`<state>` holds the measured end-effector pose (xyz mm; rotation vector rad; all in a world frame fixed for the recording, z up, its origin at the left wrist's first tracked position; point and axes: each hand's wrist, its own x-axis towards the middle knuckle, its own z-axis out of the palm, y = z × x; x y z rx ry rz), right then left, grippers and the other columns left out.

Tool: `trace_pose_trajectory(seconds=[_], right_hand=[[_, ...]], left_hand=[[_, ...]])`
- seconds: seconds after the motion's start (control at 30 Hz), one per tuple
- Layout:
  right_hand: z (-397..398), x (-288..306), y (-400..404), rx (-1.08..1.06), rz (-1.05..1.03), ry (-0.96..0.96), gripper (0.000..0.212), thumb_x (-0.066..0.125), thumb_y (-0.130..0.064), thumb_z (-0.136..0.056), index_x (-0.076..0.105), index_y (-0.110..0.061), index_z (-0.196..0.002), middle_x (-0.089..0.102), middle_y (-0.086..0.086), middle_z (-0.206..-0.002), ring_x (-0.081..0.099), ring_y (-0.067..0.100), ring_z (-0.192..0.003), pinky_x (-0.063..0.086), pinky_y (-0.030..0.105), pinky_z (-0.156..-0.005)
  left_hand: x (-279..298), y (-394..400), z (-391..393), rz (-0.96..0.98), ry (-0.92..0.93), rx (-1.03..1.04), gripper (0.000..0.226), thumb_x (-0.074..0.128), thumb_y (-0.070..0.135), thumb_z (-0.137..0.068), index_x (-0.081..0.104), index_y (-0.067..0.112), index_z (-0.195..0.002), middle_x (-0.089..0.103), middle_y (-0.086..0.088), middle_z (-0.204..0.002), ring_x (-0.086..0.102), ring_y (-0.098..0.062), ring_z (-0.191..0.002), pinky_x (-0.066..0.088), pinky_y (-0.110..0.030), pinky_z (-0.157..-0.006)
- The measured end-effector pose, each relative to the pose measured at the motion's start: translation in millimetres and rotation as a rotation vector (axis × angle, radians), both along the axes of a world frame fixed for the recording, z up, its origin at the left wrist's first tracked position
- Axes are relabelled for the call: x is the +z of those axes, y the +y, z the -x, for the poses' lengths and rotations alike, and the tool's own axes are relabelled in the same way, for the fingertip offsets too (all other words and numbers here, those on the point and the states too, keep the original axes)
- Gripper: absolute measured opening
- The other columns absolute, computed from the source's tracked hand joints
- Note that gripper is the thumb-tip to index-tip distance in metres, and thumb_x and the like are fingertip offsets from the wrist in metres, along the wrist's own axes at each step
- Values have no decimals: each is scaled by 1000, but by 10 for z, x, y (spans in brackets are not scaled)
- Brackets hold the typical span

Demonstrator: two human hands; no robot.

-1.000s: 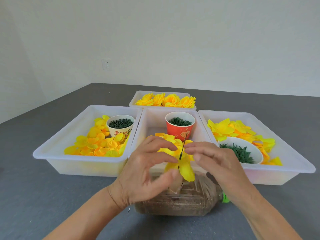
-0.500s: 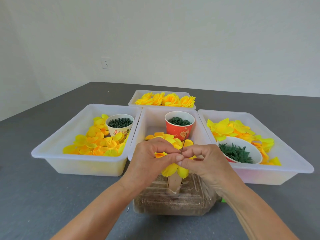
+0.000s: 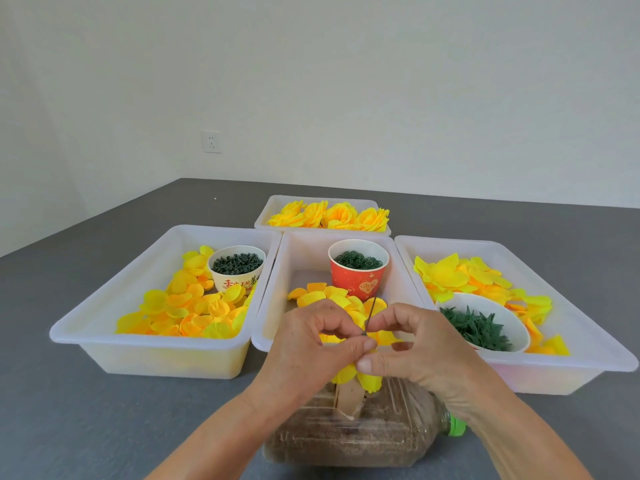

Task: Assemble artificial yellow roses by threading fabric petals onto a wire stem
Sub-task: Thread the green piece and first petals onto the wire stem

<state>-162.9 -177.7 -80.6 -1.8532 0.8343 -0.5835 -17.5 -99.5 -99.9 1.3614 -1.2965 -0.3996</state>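
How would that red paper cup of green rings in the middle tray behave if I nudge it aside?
The red paper cup looks thin-walled, so it would probably dent under a firm squeeze. It is taller than its narrow base, so a push near the rim may tip it and spill the green rings. Pushed low, it likely slides easily on the smooth middle tray.

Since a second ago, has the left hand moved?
Yes. The left hand has closed in rightward onto the wire, meeting the right hand in front of the red cup; its fingers were spread before.
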Motion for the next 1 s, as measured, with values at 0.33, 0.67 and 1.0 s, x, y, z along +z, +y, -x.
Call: trace_pose_trajectory(seconds=[0.33,0.67,1.0], right_hand=[[-543,285,-1016,-179,139,-31,1,71,-10,-80,72,-11,-80,66,-2,-72,56,6,-69,43,15,-62],[-1316,-124,-1933,-119,724,773,25,60,-18,-86,69,-11,-108,68,5,-110,62,21,-101,49,28,-86],[-1545,-334,-2110,-240,841,788,18,60,-18,-86,69,-17,-101,67,1,-102,62,19,-94,49,27,-85]], left_hand=[[158,-56,-165,-140,-95,-206,29,80,9,-70,62,27,-58,60,12,-67,55,-5,-67,46,-22,-69],[255,-109,-307,-216,-44,-396,12,76,10,-77,71,0,-80,63,3,-78,60,-3,-76,45,-17,-76],[281,-137,-406,-228,96,-473,19,71,17,-83,70,-1,-85,63,3,-81,60,-5,-81,43,-17,-79]])
